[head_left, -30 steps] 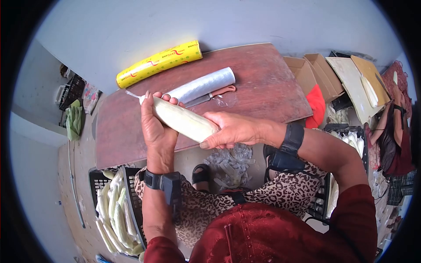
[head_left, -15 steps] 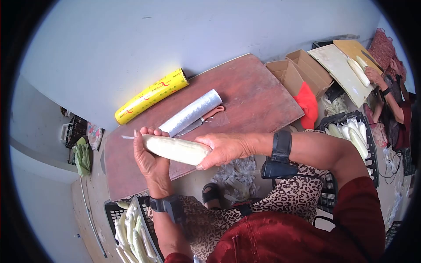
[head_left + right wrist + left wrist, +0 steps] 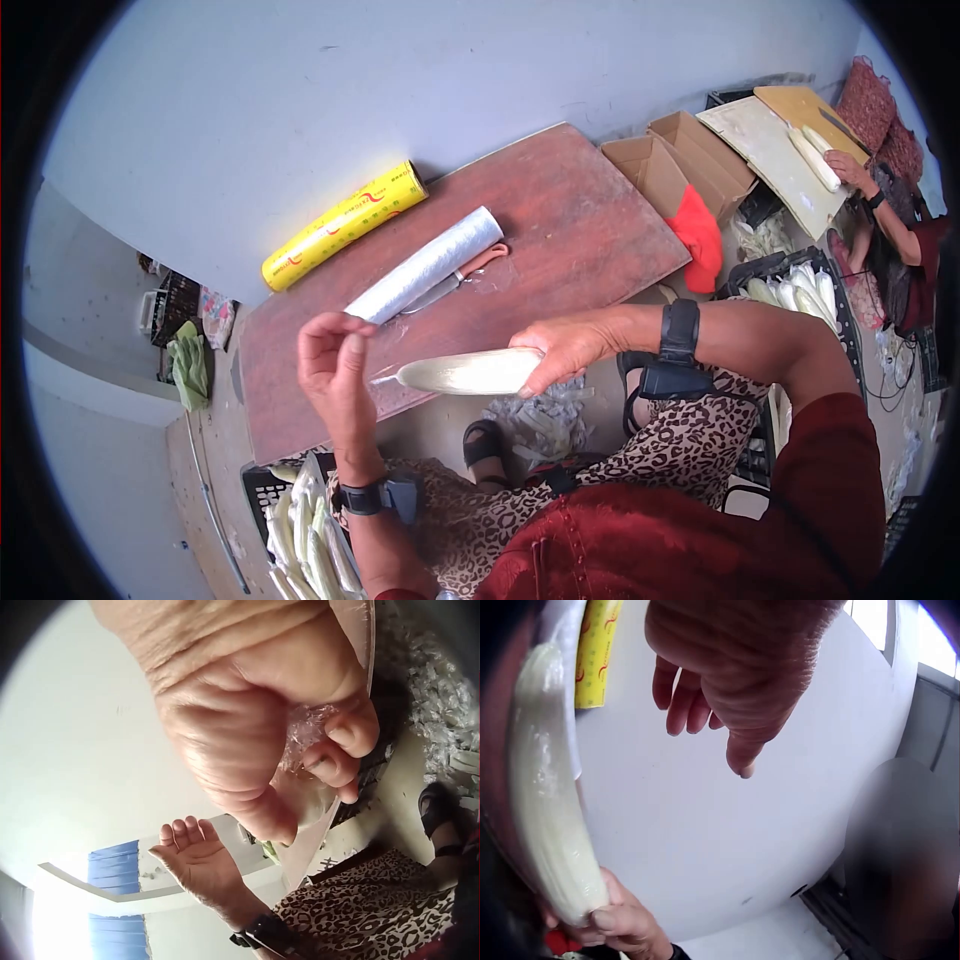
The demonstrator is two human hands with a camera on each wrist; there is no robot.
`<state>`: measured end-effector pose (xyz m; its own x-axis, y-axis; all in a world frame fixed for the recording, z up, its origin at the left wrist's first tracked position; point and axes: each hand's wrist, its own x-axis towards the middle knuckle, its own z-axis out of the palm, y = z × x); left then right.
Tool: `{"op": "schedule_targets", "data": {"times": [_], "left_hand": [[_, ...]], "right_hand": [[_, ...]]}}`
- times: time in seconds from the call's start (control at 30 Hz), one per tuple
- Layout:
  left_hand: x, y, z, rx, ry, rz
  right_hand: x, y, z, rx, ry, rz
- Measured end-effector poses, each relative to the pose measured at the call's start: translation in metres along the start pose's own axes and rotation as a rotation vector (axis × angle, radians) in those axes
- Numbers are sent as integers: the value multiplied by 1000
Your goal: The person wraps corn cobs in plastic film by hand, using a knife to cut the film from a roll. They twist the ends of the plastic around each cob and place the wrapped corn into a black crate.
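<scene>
A pale peeled vegetable [image 3: 465, 373], shiny with clear film and with a twisted film tail at its left tip, lies across the front of the table. My right hand [image 3: 572, 350] grips its right end; in the right wrist view crumpled film [image 3: 304, 735] shows inside that hand [image 3: 240, 712]. My left hand [image 3: 335, 375] is off the vegetable, just left of its tip, with nothing held and fingers loosely bent. The left wrist view shows the left hand [image 3: 735, 675] hanging apart from the vegetable [image 3: 551, 787].
On the red-brown table [image 3: 570, 220] lie a clear film roll [image 3: 430, 262], a knife [image 3: 450, 284] and a yellow roll [image 3: 345, 225]. Crates of pale vegetables [image 3: 305, 535] stand at both sides. Another person's hand [image 3: 850, 170] touches vegetables on a board at the right.
My left hand has let go of the vegetable's tip and moved up and left of it. The right hand still holds the other end, now lower and farther right, with the vegetable nearly level.
</scene>
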<state>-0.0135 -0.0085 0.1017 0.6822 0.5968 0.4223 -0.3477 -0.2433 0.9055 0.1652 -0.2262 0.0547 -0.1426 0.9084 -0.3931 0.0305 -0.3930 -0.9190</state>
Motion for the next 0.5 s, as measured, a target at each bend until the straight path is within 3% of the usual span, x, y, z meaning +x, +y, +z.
{"op": "schedule_targets", "data": {"times": [0.1, 0.17, 0.3, 0.5], "left_hand": [[-22, 7, 34, 517, -553, 89], [-38, -4, 49, 639, -779, 54], [-49, -20, 63, 783, -976, -4], [-45, -23, 69, 755, -1026, -177]], "right_hand": [[5, 11, 2, -55, -32, 60], [9, 13, 4, -80, -57, 67], [16, 14, 6, -108, -110, 64], [17, 4, 2, -127, -163, 124]]}}
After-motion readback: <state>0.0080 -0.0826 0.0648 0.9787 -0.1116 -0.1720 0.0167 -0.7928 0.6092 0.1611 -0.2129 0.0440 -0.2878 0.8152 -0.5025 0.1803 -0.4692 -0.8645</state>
